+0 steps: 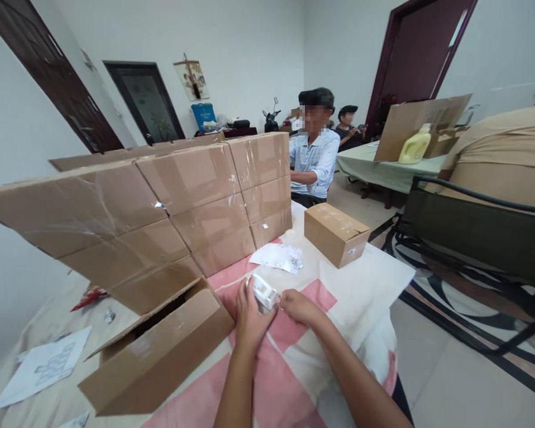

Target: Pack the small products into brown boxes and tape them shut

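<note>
A small white tape dispenser (264,292) is gripped in my left hand (248,309), low over the pink and white cloth. At its right end my right hand (296,304) pinches what looks like the loose end of clear tape, mostly hidden by the fingers. Left of my hands lies a long cardboard box (169,351) with its lid flap partly raised and a dark gap beneath. Just beyond the dispenser is a sheet of white paper stickers (276,258), some of its print too small to read. A closed, taped cardboard box (334,232) sits farther right.
Taped cardboard boxes (191,202) form a stacked wall across the table. White printed papers (44,365) lie at left. Behind the stack sits a person in a light shirt (318,157). A black-framed chair (481,238) holds another person at right, near a yellow jug (414,144).
</note>
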The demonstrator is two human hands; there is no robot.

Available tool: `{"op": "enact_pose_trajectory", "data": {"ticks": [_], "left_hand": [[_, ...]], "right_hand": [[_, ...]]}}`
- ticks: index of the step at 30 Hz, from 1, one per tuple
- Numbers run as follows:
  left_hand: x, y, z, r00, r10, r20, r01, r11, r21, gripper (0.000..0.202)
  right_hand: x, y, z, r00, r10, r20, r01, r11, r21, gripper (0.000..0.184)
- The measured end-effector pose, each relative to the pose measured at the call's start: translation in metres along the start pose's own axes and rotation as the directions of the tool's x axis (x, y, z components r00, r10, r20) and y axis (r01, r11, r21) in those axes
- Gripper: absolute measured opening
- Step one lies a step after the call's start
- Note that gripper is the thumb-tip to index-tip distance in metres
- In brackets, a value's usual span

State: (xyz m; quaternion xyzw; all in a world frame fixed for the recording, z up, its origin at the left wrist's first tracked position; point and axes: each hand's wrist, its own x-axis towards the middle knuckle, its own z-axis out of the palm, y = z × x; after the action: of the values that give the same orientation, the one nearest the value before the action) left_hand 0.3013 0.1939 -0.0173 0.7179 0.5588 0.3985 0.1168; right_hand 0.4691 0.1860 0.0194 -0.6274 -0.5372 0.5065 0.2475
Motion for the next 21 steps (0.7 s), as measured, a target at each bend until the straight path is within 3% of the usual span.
{"op": "enact_pose_trajectory", "data": {"ticks": [7, 11, 15, 18, 21], "left_hand": [[0.000, -0.008, 0.002, 1.000, 0.007, -0.016, -0.007, 1.000, -0.006, 0.091], [0.000, -0.011, 0.004, 0.999, 0.013, -0.036, -0.011, 0.998, 0.068, 0.080], [0.002, -0.008, -0.003, 0.991, 0.067, -0.119, -0.066, 0.998, 0.010, 0.054], [0.002, 0.000, -0.013, 0.976, 0.128, -0.179, -0.137, 0.990, -0.041, 0.032], [0.002, 0.009, -0.020, 0.961, 0.168, -0.222, -0.187, 0.980, -0.065, 0.031]], "right_hand": [[-0.007, 0.000, -0.008, 0.997, -0.033, 0.069, 0.025, 0.993, 0.115, 0.026], [-0.015, -0.002, -0.015, 0.977, -0.210, 0.041, 0.190, 0.939, 0.286, 0.031], [-0.018, -0.007, -0.009, 0.897, -0.438, -0.066, 0.419, 0.791, 0.446, 0.042], [-0.019, -0.010, 0.001, 0.874, -0.477, -0.090, 0.460, 0.757, 0.464, 0.043], [-0.020, -0.011, 0.008, 0.881, -0.471, -0.038, 0.443, 0.795, 0.413, 0.041]]}}
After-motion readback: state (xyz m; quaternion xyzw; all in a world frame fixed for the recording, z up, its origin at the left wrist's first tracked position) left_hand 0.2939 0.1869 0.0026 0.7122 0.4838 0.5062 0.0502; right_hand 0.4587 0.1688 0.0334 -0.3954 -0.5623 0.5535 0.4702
